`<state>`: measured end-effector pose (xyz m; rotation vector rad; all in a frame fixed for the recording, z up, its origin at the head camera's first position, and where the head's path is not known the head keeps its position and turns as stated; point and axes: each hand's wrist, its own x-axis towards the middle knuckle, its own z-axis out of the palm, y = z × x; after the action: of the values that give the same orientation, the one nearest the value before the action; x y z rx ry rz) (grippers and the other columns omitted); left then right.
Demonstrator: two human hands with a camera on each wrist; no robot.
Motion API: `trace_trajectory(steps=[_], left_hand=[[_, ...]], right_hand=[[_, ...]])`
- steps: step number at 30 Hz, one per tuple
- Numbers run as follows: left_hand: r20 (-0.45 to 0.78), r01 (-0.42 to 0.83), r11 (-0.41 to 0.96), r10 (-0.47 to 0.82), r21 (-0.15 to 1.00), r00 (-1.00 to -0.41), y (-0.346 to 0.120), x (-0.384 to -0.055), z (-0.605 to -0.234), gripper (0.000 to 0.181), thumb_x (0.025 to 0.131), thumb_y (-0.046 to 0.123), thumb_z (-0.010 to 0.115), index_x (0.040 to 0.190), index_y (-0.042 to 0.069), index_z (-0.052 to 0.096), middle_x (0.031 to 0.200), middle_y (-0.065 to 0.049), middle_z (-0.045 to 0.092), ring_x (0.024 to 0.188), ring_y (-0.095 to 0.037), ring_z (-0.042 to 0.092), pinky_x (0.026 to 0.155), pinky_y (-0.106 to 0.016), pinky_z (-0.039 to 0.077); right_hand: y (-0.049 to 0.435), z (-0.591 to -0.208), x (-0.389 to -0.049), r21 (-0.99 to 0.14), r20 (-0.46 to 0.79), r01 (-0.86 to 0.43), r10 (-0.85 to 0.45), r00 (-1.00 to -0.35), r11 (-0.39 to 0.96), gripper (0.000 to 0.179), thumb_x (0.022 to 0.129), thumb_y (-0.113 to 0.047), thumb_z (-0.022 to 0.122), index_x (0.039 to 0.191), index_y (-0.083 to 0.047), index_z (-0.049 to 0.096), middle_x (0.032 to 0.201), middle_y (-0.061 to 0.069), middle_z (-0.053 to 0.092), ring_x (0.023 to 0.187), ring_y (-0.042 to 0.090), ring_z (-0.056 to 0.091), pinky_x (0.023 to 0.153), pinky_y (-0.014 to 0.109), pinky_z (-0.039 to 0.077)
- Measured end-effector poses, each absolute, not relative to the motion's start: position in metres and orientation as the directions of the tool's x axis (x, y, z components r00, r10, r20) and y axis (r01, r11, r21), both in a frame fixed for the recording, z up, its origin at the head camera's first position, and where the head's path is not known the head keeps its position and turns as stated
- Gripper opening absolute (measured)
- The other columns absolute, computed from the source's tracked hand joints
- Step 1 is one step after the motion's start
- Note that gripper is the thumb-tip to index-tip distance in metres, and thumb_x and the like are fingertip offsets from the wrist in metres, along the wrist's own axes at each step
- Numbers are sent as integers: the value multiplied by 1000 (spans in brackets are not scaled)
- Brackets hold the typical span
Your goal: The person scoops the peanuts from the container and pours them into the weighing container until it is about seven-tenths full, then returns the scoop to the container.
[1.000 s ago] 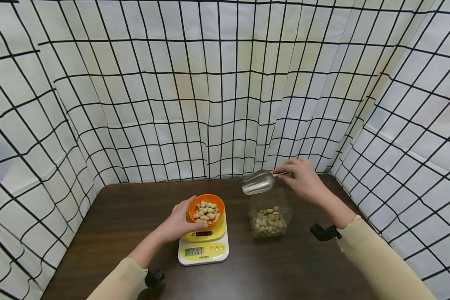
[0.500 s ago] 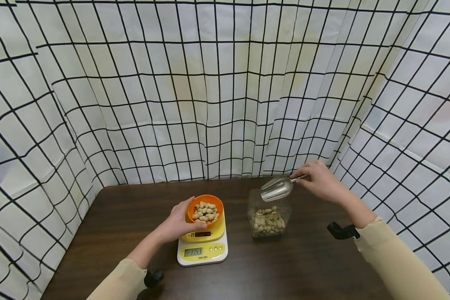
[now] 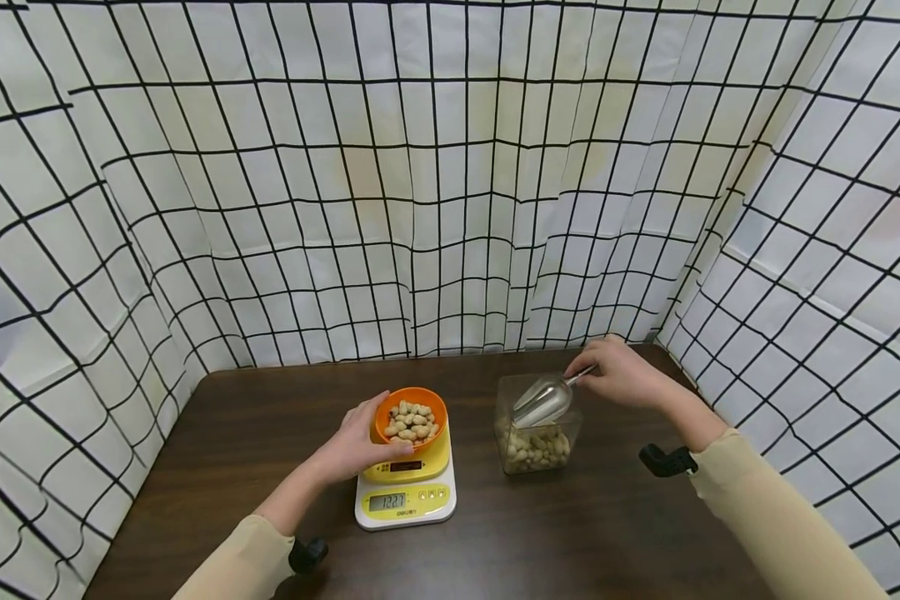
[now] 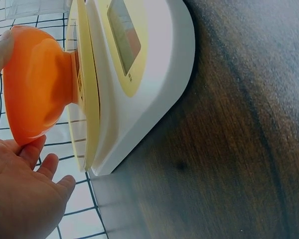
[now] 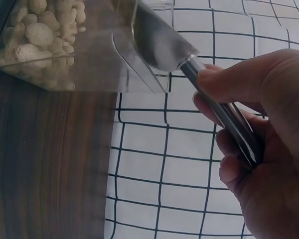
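With thumb and fingers spread about its rim, my left hand (image 3: 355, 446) holds an orange bowl (image 4: 37, 82) of unshelled peanuts (image 3: 411, 422). The bowl stands on a yellow and white kitchen scale (image 3: 437, 477) with digits on its display. My right hand (image 3: 621, 375) grips the handle of a metal scoop (image 3: 544, 403); its fingers (image 5: 231, 172) wrap the handle in the right wrist view. The scoop tilts down into a clear plastic container (image 3: 506, 400), its mouth close over the peanuts (image 5: 42, 37) inside. The peanuts directly behind the scoop are hidden.
Scale and container stand side by side on a dark wooden table (image 3: 555, 533). A white curtain with a black grid (image 3: 450, 208) encloses the back and both sides. Black straps with camera mounts (image 3: 667, 461) sit at the wrists.
The right hand has carried the scoop rightward over the container, then down into it with the mouth tipped lower. The scale's digits have changed. The left hand and bowl have stayed in place.
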<state>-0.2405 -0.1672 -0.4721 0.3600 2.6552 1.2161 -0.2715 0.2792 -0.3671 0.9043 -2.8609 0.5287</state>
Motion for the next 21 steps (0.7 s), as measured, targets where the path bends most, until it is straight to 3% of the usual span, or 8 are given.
trace_trajectory(steps=[13, 21], left_hand=[[-83, 139, 640, 304, 756, -949, -166, -240, -471, 115, 80, 62, 79, 163, 11, 19, 163, -20, 24, 145, -42, 23, 108, -71, 33], [-78, 144, 634, 309, 760, -948, -166, -241, -472, 116, 79, 61, 81, 164, 12, 19, 164, -19, 23, 147, -42, 21, 108, -71, 32]], right_hand=[[261, -385, -277, -258, 125, -581, -570, -812, 772, 15, 93, -11, 74, 104, -20, 80, 98, -6, 62, 91, 21, 43, 79, 41, 36], [258, -394, -276, -254, 134, -551, -535, -834, 795, 19, 93, -10, 75, 109, -21, 79, 105, -2, 59, 94, 21, 41, 78, 39, 37]])
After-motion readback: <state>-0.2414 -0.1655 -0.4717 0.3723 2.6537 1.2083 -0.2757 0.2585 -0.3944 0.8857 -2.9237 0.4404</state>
